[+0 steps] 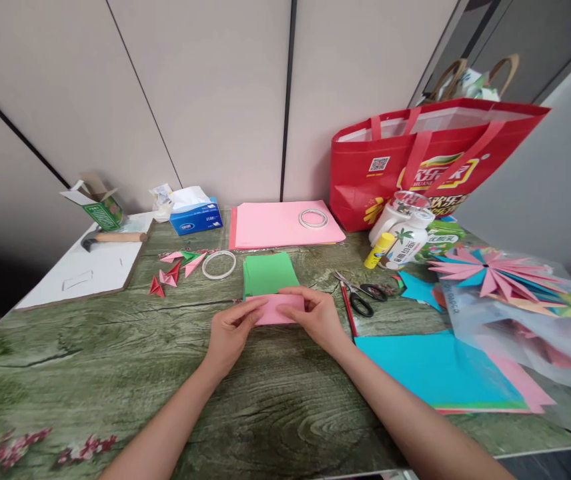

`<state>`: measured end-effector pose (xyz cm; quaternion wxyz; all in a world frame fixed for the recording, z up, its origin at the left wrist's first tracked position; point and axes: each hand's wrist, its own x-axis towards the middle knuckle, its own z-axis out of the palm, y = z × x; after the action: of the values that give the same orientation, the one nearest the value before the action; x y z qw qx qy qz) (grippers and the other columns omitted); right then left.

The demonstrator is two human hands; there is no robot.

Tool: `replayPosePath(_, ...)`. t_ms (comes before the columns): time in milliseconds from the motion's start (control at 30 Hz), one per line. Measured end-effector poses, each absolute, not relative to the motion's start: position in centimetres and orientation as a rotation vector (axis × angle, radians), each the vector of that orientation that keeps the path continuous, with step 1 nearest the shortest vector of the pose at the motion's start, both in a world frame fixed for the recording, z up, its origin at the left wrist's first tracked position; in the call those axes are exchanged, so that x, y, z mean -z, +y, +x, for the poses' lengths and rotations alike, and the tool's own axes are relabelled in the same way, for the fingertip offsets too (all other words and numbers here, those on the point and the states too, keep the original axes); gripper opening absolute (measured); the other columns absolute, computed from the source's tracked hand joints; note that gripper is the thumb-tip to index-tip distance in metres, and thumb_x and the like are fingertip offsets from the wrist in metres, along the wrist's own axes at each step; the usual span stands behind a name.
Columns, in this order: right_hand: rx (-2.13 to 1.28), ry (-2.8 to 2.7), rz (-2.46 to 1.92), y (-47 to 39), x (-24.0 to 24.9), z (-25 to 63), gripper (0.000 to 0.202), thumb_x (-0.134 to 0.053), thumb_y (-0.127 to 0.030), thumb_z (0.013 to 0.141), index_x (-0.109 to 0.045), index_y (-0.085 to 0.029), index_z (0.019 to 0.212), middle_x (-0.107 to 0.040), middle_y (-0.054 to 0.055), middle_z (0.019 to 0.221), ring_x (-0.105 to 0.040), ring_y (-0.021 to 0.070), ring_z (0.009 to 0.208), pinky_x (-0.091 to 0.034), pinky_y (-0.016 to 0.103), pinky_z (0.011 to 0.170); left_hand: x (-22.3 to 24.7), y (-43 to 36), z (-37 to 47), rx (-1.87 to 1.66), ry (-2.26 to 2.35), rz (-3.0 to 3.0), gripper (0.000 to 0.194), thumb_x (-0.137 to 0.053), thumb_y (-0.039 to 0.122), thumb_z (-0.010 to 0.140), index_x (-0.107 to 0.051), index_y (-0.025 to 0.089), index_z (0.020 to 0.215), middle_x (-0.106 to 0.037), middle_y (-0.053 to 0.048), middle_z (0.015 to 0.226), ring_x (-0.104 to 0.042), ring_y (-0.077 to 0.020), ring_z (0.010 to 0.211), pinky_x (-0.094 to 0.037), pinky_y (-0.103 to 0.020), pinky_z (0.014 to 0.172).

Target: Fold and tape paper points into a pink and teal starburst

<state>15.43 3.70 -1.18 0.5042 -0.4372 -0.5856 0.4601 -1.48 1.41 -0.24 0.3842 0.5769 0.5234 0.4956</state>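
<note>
A pink sheet of paper [276, 312], folded into a narrow rectangle, is held between both hands at the middle of the table. My left hand [230, 330] pinches its left end with thumb and fingers. On the right end, my right hand [318, 317] grips it, thumb in front and fingers along the upper edge. Just behind lies a stack of green paper [270, 273], its near edge hidden by the pink sheet. Close to my right hand are a red pencil [348, 310] and black-handled scissors [363, 297].
Tape rolls [219, 265], folded paper pieces [170, 275], a tissue box [195, 217] and a hammer [115, 237] are left. Pink sheets [270, 223] lie at the back. Right are a red bag [355, 167], a glue stick [379, 251], white bottle [408, 240] and blue paper [430, 367].
</note>
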Motion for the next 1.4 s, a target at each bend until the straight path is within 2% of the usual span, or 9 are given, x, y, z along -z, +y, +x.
replayPosePath(233, -1.13, -1.397, -1.054, 3.7, 1.2, 15.4, 0.025, -0.07, -0.026, 0.061, -0.067, -0.019, 0.085, -0.067, 0.004, 0.087, -0.06, 0.02, 0.081, -0.046, 0.031, 0.074, 0.4, 1.5, -1.6, -1.256, 1.317, 1.513, 0.023, -0.061, 0.024, 0.069, -0.069, 0.021, 0.09, -0.069, -0.004, 0.094, -0.063, -0.02, 0.087, -0.048, -0.029, 0.08)
replayPosePath(600, -1.141, -1.371, -1.083, 3.8, 1.4, 15.4, 0.03, -0.07, -0.029, 0.06, -0.066, -0.018, 0.088, -0.067, 0.005, 0.087, -0.06, 0.0199, 0.079, -0.047, 0.029, 0.067, 0.7, 1.5, -1.8, -1.226, 1.296, 1.503, 0.025, -0.06, 0.025, 0.071, -0.067, 0.021, 0.095, -0.066, -0.003, 0.1, -0.06, -0.0204, 0.093, -0.044, -0.03, 0.086)
replayPosePath(833, -1.166, -1.357, -1.088, 3.7, 1.0, 15.4, 0.026, -0.069, -0.029, 0.06, -0.065, -0.017, 0.082, -0.065, 0.004, 0.08, -0.058, 0.0171, 0.071, -0.045, 0.026, 0.061, 1.3, 1.6, -1.8, -1.233, 1.287, 1.433, 0.025, -0.062, 0.026, 0.07, -0.067, 0.022, 0.094, -0.067, -0.002, 0.099, -0.06, -0.0195, 0.092, -0.045, -0.027, 0.082)
replayPosePath(967, -1.253, -1.288, -1.087, 3.6, 0.7, 15.3, 0.033, -0.068, -0.03, 0.06, -0.06, -0.016, 0.089, -0.062, 0.001, 0.069, -0.054, 0.013, 0.058, -0.042, 0.023, 0.052, 1.6, 1.7, -1.8, -1.242, 1.294, 1.389, 0.026, -0.063, 0.027, 0.069, -0.067, 0.021, 0.094, -0.068, -0.002, 0.097, -0.061, -0.0182, 0.087, -0.046, -0.024, 0.076)
replayPosePath(1133, -1.297, -1.215, -1.071, 3.6, 0.6, 15.3, 0.026, -0.069, -0.031, 0.058, -0.059, -0.015, 0.076, -0.06, 0.0, 0.063, -0.052, 0.0117, 0.055, -0.041, 0.022, 0.051, 1.9, 1.7, -1.7, -1.261, 1.282, 1.271, 0.027, -0.065, 0.027, 0.067, -0.068, 0.019, 0.093, -0.07, -0.003, 0.091, -0.061, -0.0147, 0.074, -0.046, -0.021, 0.065)
replayPosePath(1400, -1.337, -1.146, -1.048, 3.8, 0.5, 15.3, 0.028, -0.072, -0.034, 0.054, -0.058, -0.015, 0.069, -0.059, -0.002, 0.06, -0.05, 0.0102, 0.052, -0.041, 0.022, 0.051, 1.8, 1.8, -1.5, -1.286, 1.273, 1.247, 0.026, -0.065, 0.027, 0.066, -0.068, 0.02, 0.091, -0.07, -0.004, 0.092, -0.061, -0.0152, 0.076, -0.046, -0.022, 0.069)
